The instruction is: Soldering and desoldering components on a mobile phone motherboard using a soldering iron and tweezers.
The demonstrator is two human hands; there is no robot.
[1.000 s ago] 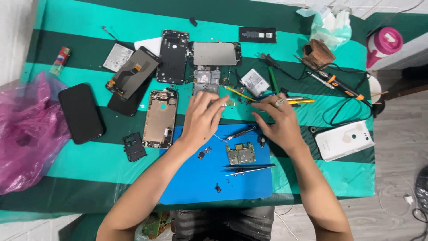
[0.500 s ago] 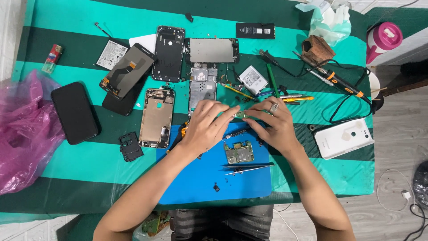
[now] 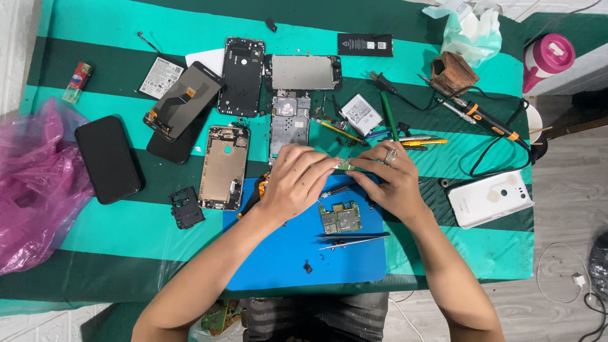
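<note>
My left hand (image 3: pixel 294 179) and my right hand (image 3: pixel 387 180) meet above the far edge of a blue work mat (image 3: pixel 297 253). Together their fingertips pinch a small green circuit piece (image 3: pixel 346 165). A ring shows on my right hand. Just below the hands a green phone circuit board (image 3: pixel 340 217) lies on the mat, with metal tweezers (image 3: pixel 354 239) beneath it. An orange-tipped tool (image 3: pixel 254 197) pokes out from under my left wrist.
Around the green striped tablecloth (image 3: pixel 88 19) lie phone frames (image 3: pixel 223 166), a metal chassis (image 3: pixel 289 128), screens (image 3: pixel 180 101), a black phone (image 3: pixel 107 158), a battery (image 3: pixel 360 114), screwdrivers (image 3: pixel 418 140), a soldering iron (image 3: pixel 484 117), a white back cover (image 3: pixel 490 197), a pink bag (image 3: pixel 31 190), a pink cup (image 3: pixel 548 60).
Both hands have drawn closer together, from working apart over the table to pinching the small green piece between their fingertips. The camera view shifted slightly.
</note>
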